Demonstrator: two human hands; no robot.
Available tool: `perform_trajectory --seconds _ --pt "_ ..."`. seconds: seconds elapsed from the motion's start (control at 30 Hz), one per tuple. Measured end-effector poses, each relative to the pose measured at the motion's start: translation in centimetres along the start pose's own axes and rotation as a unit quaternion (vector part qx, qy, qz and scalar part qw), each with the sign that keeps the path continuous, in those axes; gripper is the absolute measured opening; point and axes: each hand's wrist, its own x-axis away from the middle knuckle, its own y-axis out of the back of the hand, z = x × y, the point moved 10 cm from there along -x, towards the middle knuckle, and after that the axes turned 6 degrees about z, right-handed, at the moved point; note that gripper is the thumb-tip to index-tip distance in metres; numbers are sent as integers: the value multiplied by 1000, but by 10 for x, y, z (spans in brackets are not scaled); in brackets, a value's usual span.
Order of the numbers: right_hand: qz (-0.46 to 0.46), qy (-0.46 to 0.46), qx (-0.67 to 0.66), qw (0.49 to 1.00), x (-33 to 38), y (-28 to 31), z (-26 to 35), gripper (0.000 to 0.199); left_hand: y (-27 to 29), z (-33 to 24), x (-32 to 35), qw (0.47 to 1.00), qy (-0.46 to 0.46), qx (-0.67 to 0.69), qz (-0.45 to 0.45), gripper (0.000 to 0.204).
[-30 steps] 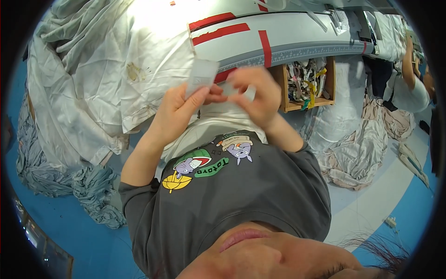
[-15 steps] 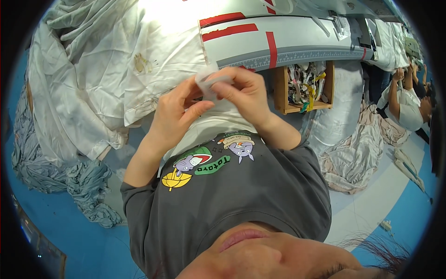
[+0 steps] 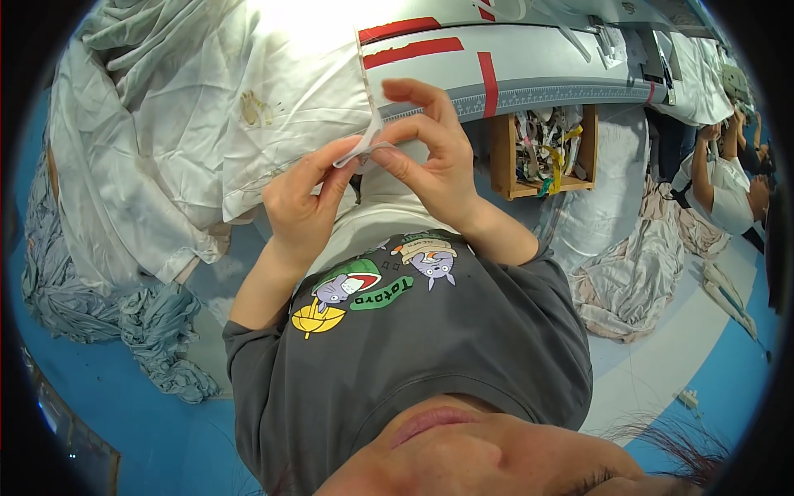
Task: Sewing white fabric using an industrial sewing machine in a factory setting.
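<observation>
Between my hands, in front of my waist, is a small strip of thin whitish material, folded or creased along its length. My left hand pinches one end between thumb and fingertips. At the other end, my right hand grips it with thumb and index finger, its other fingers raised and curled. What exactly the strip is cannot be made out. Just beyond my left hand, white satiny cloth lies over the table, with a yellowish metallic-looking mark or piece on it.
A ruler strip runs along the table's front edge, with red tape across it. Below hangs an open wooden drawer of ribbons and small scraps. Heaped grey-blue cloth lies at left, pale cloth at right. Other people work far right.
My hands have drawn slightly apart, and the bunched whitish piece now shows as a narrow folded strip. My right hand's outer fingers have lifted away.
</observation>
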Motion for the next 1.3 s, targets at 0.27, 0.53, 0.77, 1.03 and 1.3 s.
perform_trajectory --seconds 0.27,0.53,0.77,1.03,1.3 --pt "90 -199 -264 939 13 -23 -41 9 -9 32 1 953 139 267 11 25" --pt "84 -144 -224 960 7 -19 -27 9 -7 30 1 969 105 218 36 17" --pt "60 -193 -264 943 11 -19 -36 15 -5 23 -1 983 84 155 49 14" --pt "52 -212 -285 933 11 -21 -36 15 -9 37 5 967 157 196 42 13" --pt "71 -116 -105 985 -1 -16 -21 13 -5 28 -4 989 120 75 52 15"
